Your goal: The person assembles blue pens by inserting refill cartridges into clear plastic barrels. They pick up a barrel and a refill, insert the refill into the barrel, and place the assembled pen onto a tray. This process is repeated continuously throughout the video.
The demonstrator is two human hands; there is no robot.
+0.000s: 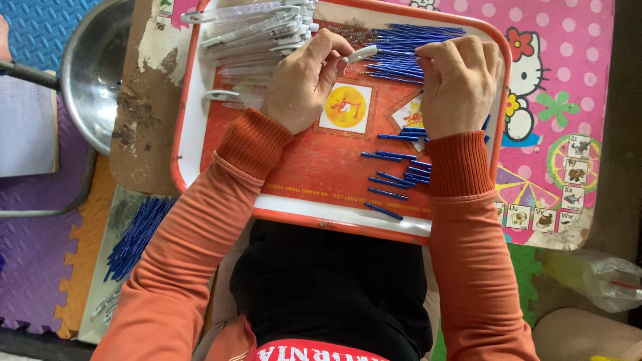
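Note:
An orange-rimmed tray [314, 208] rests on my lap. My left hand [304, 80] holds a clear pen barrel [361, 53] by its end, above the tray's middle. My right hand [458, 83] is closed, fingers down on a heap of thin blue pen refills [401, 50] at the tray's far right; whether it grips one is hidden. More blue refills [398, 177] lie scattered on the tray below my right wrist. A pile of clear pen barrels [257, 30] sits at the tray's far left.
A metal bowl [93, 67] stands left of the tray on a worn board. Another bunch of blue refills [137, 237] lies on the floor mat by my left elbow. A pink cartoon mat [568, 80] lies to the right, a clear plastic bag [605, 277] at lower right.

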